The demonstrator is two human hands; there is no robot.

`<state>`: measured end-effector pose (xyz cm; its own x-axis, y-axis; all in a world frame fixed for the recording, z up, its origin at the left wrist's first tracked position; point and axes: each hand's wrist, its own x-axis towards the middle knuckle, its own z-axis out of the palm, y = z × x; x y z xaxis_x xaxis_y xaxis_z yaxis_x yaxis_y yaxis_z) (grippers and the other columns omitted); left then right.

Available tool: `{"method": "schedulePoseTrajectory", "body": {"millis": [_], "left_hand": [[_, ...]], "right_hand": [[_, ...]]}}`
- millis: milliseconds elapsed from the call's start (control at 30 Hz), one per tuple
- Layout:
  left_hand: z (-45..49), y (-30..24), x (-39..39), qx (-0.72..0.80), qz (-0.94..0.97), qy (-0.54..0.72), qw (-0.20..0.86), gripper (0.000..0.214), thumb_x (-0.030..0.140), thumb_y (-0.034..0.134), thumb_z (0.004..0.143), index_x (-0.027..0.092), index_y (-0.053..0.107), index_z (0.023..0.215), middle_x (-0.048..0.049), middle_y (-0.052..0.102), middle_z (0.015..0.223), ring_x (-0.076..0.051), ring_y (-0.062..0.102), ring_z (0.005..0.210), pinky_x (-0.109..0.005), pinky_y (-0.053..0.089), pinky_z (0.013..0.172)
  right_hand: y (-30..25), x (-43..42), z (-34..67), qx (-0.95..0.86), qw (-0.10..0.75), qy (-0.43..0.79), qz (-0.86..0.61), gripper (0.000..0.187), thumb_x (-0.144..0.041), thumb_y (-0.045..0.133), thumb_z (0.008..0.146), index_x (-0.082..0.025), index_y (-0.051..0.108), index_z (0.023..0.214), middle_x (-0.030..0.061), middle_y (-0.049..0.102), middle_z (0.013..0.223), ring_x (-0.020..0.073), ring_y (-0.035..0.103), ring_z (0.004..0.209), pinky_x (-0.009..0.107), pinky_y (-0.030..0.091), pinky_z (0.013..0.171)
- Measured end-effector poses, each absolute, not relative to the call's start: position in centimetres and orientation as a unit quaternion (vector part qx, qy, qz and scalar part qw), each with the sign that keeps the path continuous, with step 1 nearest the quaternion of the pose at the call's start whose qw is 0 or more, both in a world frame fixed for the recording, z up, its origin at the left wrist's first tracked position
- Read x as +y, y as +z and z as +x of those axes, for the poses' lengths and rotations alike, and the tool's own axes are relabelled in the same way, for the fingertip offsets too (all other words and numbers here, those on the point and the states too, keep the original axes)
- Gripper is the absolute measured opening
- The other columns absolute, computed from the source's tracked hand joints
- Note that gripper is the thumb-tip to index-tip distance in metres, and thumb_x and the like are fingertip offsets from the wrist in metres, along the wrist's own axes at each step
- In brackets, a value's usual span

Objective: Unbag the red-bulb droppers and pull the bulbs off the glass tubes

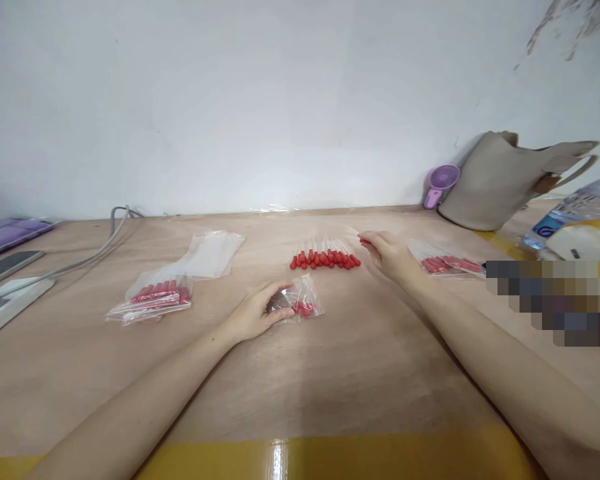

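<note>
My left hand [257, 310] is closed on the edge of a small clear plastic bag [313, 288], thumb in front; a few red pieces show inside it. Beyond the bag lies a row of thin, pale sticks with red tips [325, 259], the tips toward me. At the right end of this row, my right hand [385, 252] pinches a red-tipped stick [362, 239], its thin shaft pointing away to the left. Left of my left hand are filled bags of red-tipped sticks [157, 293], stacked and overlapping flat clear bags [213, 253].
More bagged red-tipped sticks [450, 265] lie beyond my right forearm. A purple handheld fan [443, 179], a beige bag [495, 180] and a water bottle [575, 210] stand at the right. A grey cable [93, 257] runs along the left to a white power strip [17, 307].
</note>
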<state>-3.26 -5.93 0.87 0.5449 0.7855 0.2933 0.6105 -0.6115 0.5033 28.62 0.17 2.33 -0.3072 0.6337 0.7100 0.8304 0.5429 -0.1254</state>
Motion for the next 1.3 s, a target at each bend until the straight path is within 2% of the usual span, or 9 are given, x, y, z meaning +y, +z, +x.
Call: {"method": "schedulePoseTrajectory", "body": {"millis": [167,333,500,600,733,867,1000,1300], "left_hand": [[-3.2,1.0,-6.0,0.411,0.861,0.244,0.172,0.048,0.045,0.054,0.08,0.022,0.047,0.121,-0.0069,0.057,0.116,-0.022,0.054,0.102,-0.034,0.043,0.086],[-3.2,1.1,-6.0,0.408,0.861,0.248,0.174,0.047,0.045,0.054,0.08,0.022,0.048,0.121,-0.0064,0.057,0.115,-0.021,0.054,0.101,-0.034,0.043,0.086],[-3.2,1.0,-6.0,0.409,0.861,0.249,0.172,0.047,0.045,0.055,0.08,0.022,0.048,0.12,-0.0059,0.058,0.114,-0.021,0.055,0.099,-0.033,0.043,0.084],[-3.2,1.0,-6.0,0.407,0.861,0.25,0.174,0.047,0.045,0.055,0.08,0.022,0.048,0.12,-0.006,0.057,0.115,-0.021,0.054,0.1,-0.033,0.043,0.085],[-3.2,1.1,-6.0,0.411,0.861,0.243,0.176,0.048,0.046,0.054,0.08,0.022,0.047,0.121,-0.0065,0.057,0.115,-0.021,0.054,0.101,-0.034,0.043,0.085],[-3.2,1.0,-6.0,0.412,0.861,0.244,0.168,0.047,0.046,0.054,0.08,0.022,0.048,0.12,-0.0066,0.057,0.115,-0.021,0.054,0.102,-0.034,0.043,0.087],[-3.1,1.1,-6.0,0.411,0.862,0.245,0.166,0.046,0.046,0.054,0.08,0.022,0.048,0.119,-0.0062,0.057,0.115,-0.021,0.054,0.102,-0.034,0.043,0.087],[-3.1,1.3,-6.2,0.419,0.859,0.238,0.175,0.047,0.046,0.054,0.08,0.022,0.049,0.119,-0.006,0.058,0.115,-0.021,0.054,0.102,-0.033,0.043,0.086]], "right_hand": [[2.6,-1.3,27.8,-0.837,0.229,-0.213,-0.449,0.028,-0.013,0.042,0.086,-0.018,0.057,0.109,0.0092,0.062,0.111,0.0189,0.058,0.097,0.03,0.046,0.083],[1.9,-0.9,27.9,-0.843,0.206,-0.216,-0.447,0.034,-0.005,0.041,0.082,-0.017,0.058,0.109,0.0078,0.063,0.11,0.0175,0.06,0.096,0.027,0.047,0.081],[-0.2,0.6,28.4,-0.843,0.243,-0.18,-0.444,0.032,-0.01,0.042,0.084,-0.013,0.057,0.113,0.0097,0.063,0.111,0.018,0.061,0.097,0.028,0.048,0.084],[-0.8,0.9,28.4,-0.844,0.268,-0.148,-0.44,0.031,-0.015,0.044,0.086,-0.017,0.057,0.113,0.0087,0.063,0.11,0.0182,0.061,0.097,0.029,0.048,0.085],[-0.8,0.9,28.1,-0.83,0.303,-0.07,-0.464,0.029,-0.024,0.048,0.085,-0.02,0.058,0.112,0.0081,0.065,0.108,0.0209,0.062,0.096,0.036,0.048,0.088],[-1.0,1.1,28.0,-0.777,0.381,0.103,-0.491,0.049,-0.03,0.059,0.079,-0.02,0.046,0.126,0.0103,0.059,0.117,0.0205,0.058,0.105,0.038,0.048,0.089],[-1.3,1.1,28.2,-0.743,0.408,0.222,-0.482,0.068,-0.03,0.069,0.069,-0.017,0.04,0.129,0.0135,0.053,0.125,0.022,0.051,0.114,0.039,0.046,0.092],[-0.8,0.6,28.4,-0.71,0.418,0.215,-0.525,0.073,-0.034,0.075,0.06,-0.015,0.046,0.123,0.0155,0.054,0.12,0.023,0.056,0.106,0.039,0.047,0.09]]}}
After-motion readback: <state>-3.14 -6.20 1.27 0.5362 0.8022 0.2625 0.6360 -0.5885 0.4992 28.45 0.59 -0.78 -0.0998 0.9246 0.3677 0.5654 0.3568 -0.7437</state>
